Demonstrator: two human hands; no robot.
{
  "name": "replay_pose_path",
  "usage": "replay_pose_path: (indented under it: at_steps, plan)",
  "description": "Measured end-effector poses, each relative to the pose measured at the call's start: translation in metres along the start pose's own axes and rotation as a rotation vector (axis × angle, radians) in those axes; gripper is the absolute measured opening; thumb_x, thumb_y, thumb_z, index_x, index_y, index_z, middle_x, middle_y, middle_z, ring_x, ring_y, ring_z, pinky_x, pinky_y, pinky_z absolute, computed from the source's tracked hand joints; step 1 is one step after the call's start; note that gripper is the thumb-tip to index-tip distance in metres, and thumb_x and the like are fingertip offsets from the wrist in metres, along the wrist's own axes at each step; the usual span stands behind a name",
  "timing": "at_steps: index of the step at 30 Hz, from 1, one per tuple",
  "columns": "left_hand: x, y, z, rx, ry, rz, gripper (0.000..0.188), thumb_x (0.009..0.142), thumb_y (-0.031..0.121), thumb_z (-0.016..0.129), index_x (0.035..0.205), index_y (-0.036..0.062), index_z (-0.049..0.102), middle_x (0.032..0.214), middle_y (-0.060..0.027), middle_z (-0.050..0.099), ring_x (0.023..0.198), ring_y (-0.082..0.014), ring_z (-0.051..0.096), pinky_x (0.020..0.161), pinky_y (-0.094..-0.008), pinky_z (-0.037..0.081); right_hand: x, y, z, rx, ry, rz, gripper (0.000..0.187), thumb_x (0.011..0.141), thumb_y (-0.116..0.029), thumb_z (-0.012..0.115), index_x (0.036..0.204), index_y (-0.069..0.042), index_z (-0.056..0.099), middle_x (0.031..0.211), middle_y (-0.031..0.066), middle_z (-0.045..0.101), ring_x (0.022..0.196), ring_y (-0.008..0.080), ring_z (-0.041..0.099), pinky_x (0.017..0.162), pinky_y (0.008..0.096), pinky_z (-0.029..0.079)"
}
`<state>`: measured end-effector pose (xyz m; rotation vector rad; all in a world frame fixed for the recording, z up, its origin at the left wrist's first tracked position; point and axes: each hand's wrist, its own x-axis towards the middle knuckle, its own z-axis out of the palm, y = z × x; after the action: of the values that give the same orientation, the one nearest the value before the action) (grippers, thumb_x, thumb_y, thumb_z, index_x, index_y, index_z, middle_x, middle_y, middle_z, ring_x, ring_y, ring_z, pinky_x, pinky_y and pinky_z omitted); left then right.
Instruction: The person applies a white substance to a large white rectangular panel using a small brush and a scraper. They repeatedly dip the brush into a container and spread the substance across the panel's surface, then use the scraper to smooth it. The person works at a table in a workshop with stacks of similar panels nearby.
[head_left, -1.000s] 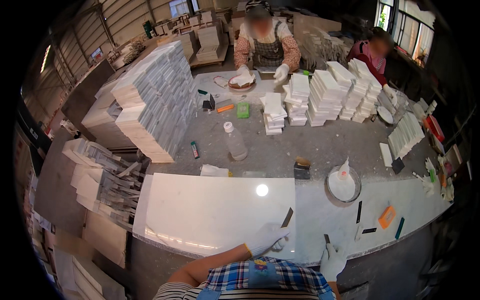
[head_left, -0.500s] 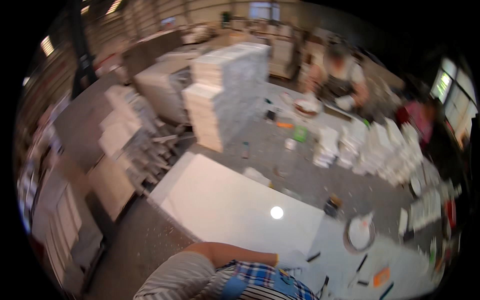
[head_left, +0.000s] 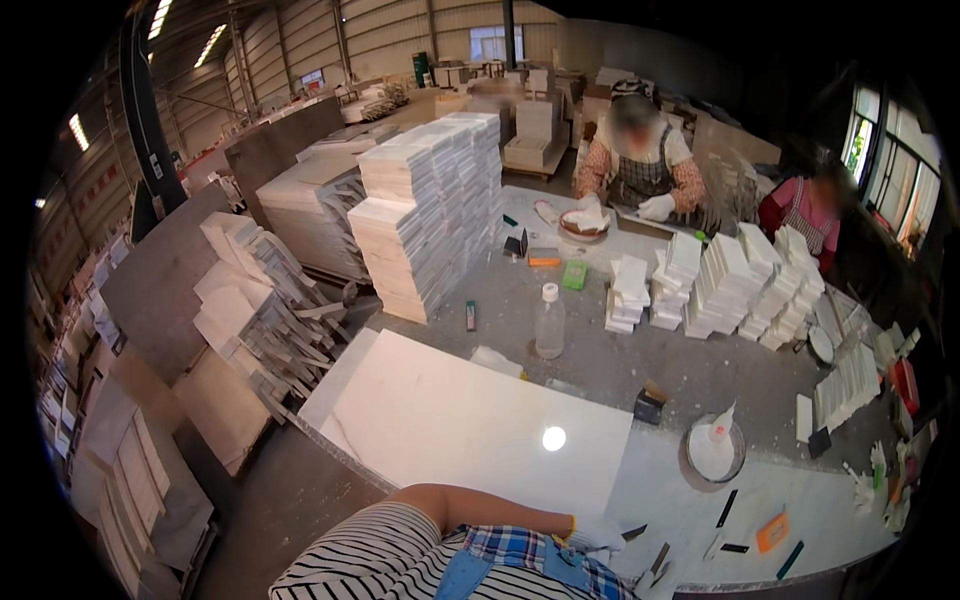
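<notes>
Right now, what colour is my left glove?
Your left glove is white with a yellow cuff edge, seen best in the head view.

No lettering is legible. Too small to read are the print on the orange rectangular box (head_left: 772, 532), the red patch on the white plastic squeeze bottle (head_left: 720, 427), and the pale tag on the dark upright post (head_left: 150, 120).

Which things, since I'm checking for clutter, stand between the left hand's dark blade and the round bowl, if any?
Nothing visible does: only pale slab surface shows between the dark blade in the left hand and the round bowl. A black strip lies right of that line.
</notes>
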<state>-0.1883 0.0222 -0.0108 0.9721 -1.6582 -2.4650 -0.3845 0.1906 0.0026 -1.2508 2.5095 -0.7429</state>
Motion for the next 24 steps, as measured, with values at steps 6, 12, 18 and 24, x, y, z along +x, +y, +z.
replay_pose_path:
  at_steps: [6, 12, 18, 24]
  plan:
    - [-0.005, 0.028, 0.015, 0.032, 0.022, -0.216, 0.028, 0.103, 0.025, 0.057, 0.083, 0.0077, 0.065, 0.059, -0.0027, 0.059, 0.04, -0.0119, 0.046, 0.036, -0.0314, 0.034, 0.011, 0.037, 0.034, 0.112, 0.017, -0.218, 0.04, 0.092, -0.011, 0.068, 0.131, -0.012, 0.074, 0.101, 0.0176, 0.07, 0.094, 0.0367, 0.068, 0.087, 0.0467, 0.056]
    - [-0.006, 0.033, 0.017, -0.222, 0.092, -0.289, 0.029, 0.106, 0.017, 0.052, 0.082, 0.0055, 0.063, 0.057, -0.0028, 0.058, 0.035, -0.0106, 0.04, 0.031, -0.0283, 0.03, 0.022, -0.003, 0.057, 0.171, -0.239, -0.625, 0.031, 0.092, -0.019, 0.072, 0.122, -0.014, 0.079, 0.1, 0.0168, 0.073, 0.094, 0.0401, 0.068, 0.081, 0.0509, 0.055]
    - [-0.022, 0.058, 0.017, -0.183, 0.083, -0.28, 0.028, 0.106, 0.014, 0.053, 0.082, 0.0048, 0.065, 0.057, -0.0018, 0.056, 0.036, -0.0107, 0.042, 0.032, -0.0282, 0.031, 0.022, -0.018, 0.043, 0.2, 0.01, -0.689, 0.032, 0.092, -0.019, 0.072, 0.124, -0.012, 0.076, 0.096, 0.0185, 0.072, 0.086, 0.041, 0.069, 0.077, 0.0509, 0.056]
    - [-0.007, 0.036, 0.005, -0.175, 0.033, -0.338, 0.032, 0.106, 0.019, 0.053, 0.08, 0.0044, 0.064, 0.051, 0.0001, 0.051, 0.035, -0.0114, 0.042, 0.032, -0.03, 0.032, 0.034, -0.034, 0.023, -0.032, -0.196, -0.526, 0.034, 0.093, -0.013, 0.074, 0.126, -0.006, 0.075, 0.101, 0.0211, 0.075, 0.088, 0.0418, 0.072, 0.075, 0.0484, 0.057]
